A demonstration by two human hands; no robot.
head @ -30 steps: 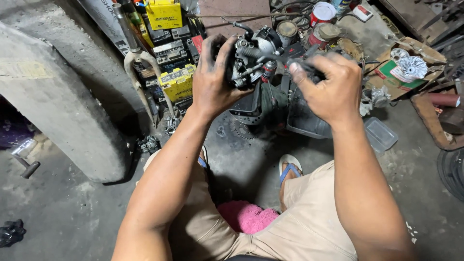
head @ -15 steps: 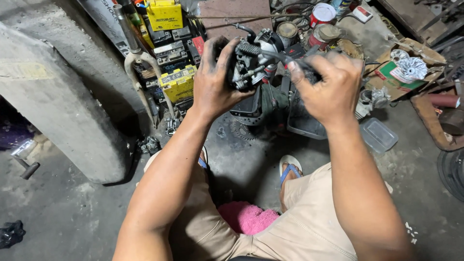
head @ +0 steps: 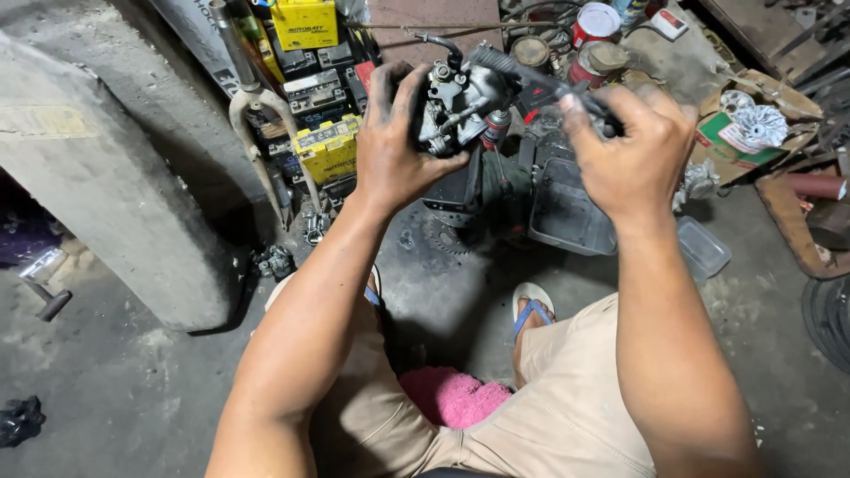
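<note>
My left hand (head: 394,146) clamped round grimy carburetor (head: 460,102); my right hand (head: 633,150) pinching dark screwdriver (head: 531,75) against it; yellow batteries (head: 328,146) behind.

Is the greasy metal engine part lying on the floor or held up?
Held up: the left hand grips the greasy metal engine part above the floor.

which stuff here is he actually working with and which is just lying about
In hand:
left hand grips the metal carburettor
right hand holds a dark tool to it

Lying about:
yellow batteries
paint tins
clear plastic tub
pink cloth
</note>
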